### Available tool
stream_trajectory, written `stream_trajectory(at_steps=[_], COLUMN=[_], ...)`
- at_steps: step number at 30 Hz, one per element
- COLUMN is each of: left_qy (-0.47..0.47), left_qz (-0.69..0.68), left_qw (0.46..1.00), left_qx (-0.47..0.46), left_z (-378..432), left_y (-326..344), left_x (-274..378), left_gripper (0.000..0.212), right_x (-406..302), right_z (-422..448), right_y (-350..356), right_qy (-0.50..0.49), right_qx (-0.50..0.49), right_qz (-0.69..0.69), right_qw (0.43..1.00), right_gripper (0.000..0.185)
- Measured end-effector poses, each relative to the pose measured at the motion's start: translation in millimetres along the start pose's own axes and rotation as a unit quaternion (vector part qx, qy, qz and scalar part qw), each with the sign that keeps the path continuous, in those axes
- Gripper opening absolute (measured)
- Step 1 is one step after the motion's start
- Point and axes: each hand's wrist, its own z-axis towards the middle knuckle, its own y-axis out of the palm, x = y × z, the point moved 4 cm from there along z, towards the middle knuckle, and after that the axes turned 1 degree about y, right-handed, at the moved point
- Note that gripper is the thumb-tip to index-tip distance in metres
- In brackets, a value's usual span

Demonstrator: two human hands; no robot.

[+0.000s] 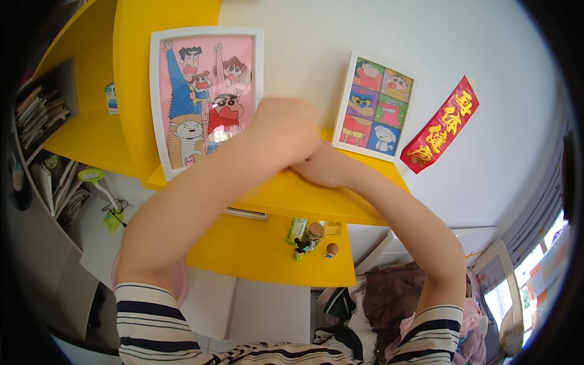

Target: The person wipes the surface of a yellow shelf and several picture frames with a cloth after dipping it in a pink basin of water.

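Observation:
My left hand (pixel 288 130) is raised over the upper yellow shelf (pixel 273 199), curled and blurred. Just below it my right hand (pixel 319 166) lies close to the shelf top, and the two overlap in the view. The fingers of both are hidden, so whether they hold anything cannot be made out. Behind my left forearm leans a large white-framed cartoon picture (pixel 207 73), with a pink background and a glossy, textured surface. A smaller white-framed picture (pixel 375 107), divided into cartoon panels, leans against the wall to the right of my hands.
A red banner (pixel 440 125) with gold writing hangs at the right. The lower yellow shelf (pixel 260 255) carries a cork-topped jar (pixel 314 232) and small figurines (pixel 331 250). A green desk lamp (pixel 93 175) stands left, near bookshelves. Clothes (pixel 392 301) are piled at lower right.

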Motion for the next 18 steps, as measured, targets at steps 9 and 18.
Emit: stream_trajectory(at_steps=[9, 18], left_qy=[-0.114, -0.137], left_qz=[-0.061, -0.231], left_qw=[0.989, 0.959], left_qx=[-0.068, 0.086], left_z=[54, 49], left_y=[41, 15], left_x=[-13, -36], left_gripper=[0.034, 0.036], right_x=[-16, 4], right_z=[47, 97], right_y=[-25, -22], right_qy=[-0.036, -0.070], right_qx=[-0.077, -0.049], right_qz=[0.240, 0.238], right_qw=[0.967, 0.968], right_gripper=[0.027, 0.024])
